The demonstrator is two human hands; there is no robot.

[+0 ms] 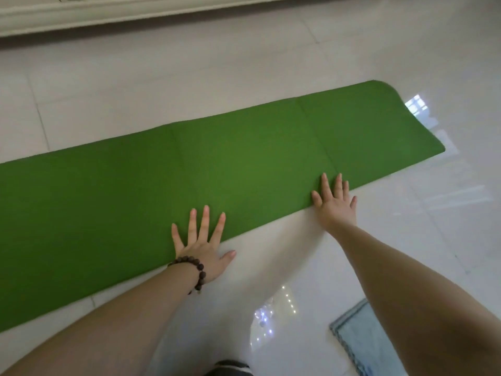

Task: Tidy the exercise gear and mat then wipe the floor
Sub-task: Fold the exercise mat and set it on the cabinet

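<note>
The green mat [217, 164] is laid flat on the glossy tiled floor [379, 240]. Its near edge is pressed by the left hand [200, 248] and right hand [334, 202], both spread open, gripping nothing.

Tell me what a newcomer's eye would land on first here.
The long green mat stretches across the pale tiled floor from lower left to upper right. Both hands press flat on its near edge: the left hand, with a beaded bracelet, and the right hand farther right.
</note>
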